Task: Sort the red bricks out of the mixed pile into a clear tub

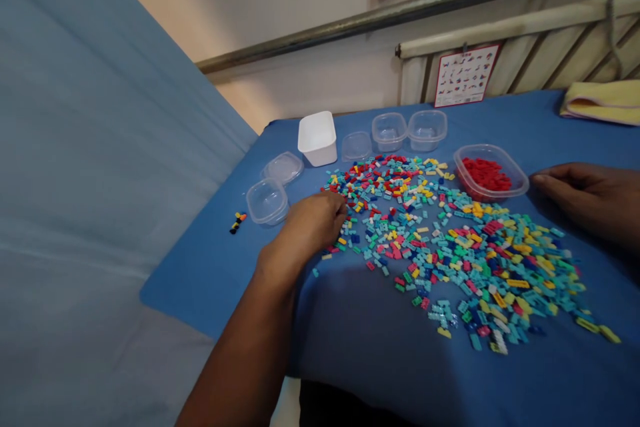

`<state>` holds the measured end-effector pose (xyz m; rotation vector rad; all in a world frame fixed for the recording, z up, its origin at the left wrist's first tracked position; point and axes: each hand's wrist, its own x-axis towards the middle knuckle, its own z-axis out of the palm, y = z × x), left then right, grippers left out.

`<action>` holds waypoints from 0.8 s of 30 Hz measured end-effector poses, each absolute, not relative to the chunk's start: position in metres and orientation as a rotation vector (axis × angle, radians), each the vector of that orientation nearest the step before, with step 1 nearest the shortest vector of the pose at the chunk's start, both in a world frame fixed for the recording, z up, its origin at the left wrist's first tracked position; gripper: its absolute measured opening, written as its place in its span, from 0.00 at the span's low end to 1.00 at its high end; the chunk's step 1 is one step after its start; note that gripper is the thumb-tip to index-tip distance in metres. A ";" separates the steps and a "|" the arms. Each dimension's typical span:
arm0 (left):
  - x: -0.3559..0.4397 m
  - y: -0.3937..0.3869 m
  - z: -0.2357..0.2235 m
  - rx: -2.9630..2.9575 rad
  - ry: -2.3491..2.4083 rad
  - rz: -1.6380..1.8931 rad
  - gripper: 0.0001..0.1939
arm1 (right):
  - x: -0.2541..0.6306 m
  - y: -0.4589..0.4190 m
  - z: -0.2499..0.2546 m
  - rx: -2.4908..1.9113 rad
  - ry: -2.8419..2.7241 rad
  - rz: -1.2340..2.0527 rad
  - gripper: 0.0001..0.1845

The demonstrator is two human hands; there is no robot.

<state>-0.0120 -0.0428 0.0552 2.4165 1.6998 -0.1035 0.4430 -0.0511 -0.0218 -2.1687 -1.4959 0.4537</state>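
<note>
Big blue table (pixel 200 287) across middle and bottom of frame. Wide messy spread of toy bricks (pixel 480 257), many colors, center to lower right. Right hand (pixel 595 200) at right edge, fingers curled, just beside clear tub (pixel 517 180); cannot tell if holding anything. Left hand (pixel 316 217) near center, fingers curled at spread's left end; cannot tell if brick is pinched. Red bricks (pixel 486 175) inside tub, right of center. White box (pixel 321 155) just above center.
</note>
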 end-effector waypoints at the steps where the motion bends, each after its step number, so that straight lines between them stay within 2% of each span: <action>1: -0.013 -0.044 0.057 2.407 1.747 -0.134 0.10 | 0.443 -0.051 -0.022 -2.170 -1.497 0.453 0.32; 5: -0.018 -0.045 0.059 2.427 1.807 -0.074 0.10 | 0.441 -0.053 -0.019 -2.170 -1.493 0.453 0.32; 8: -0.015 -0.044 0.056 2.483 1.663 -0.016 0.13 | 0.438 -0.054 -0.017 -2.176 -1.476 0.457 0.33; 13: -0.006 -0.044 0.054 2.514 1.558 -0.163 0.18 | 0.438 -0.052 -0.016 -2.193 -1.477 0.437 0.30; 24: -0.005 -0.050 0.055 2.570 1.552 -0.259 0.19 | 0.431 -0.057 -0.011 -2.173 -1.470 0.466 0.31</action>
